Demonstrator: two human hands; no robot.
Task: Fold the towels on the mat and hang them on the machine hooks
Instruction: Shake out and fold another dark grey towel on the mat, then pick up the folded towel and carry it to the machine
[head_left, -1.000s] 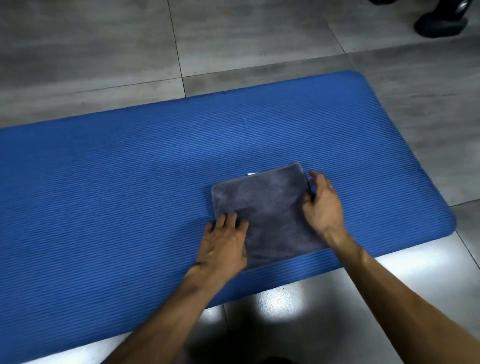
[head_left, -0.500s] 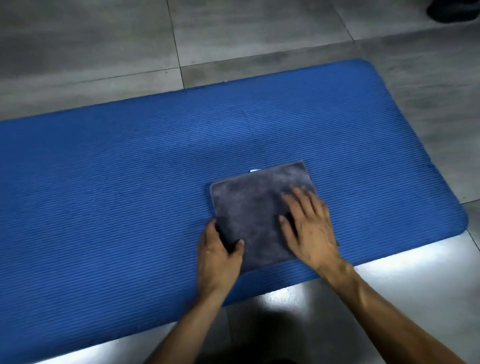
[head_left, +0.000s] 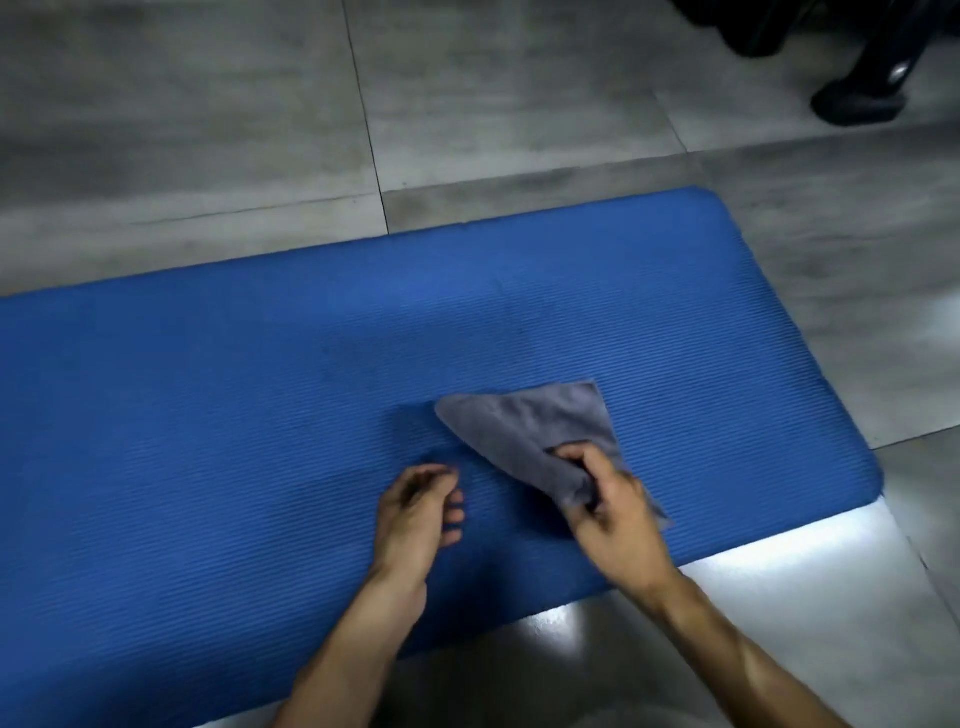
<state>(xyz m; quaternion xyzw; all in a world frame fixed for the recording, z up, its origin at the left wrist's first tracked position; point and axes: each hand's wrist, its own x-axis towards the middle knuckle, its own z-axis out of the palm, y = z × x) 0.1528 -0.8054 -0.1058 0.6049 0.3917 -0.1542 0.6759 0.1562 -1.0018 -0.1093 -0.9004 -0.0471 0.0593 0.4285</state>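
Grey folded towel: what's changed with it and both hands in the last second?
The right hand has gripped the folded grey microfibre towel at its near corner and is lifting it off the ribbed blue foam mat. The left hand let go and now hangs loosely curled above the mat. The mat itself has not shifted.

Bare forearms, bare hands (head_left: 519, 501) (no sleeves, nothing worn).

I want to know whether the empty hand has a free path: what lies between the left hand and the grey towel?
Only bare blue mat separates the left hand from the grey towel, in the head view.
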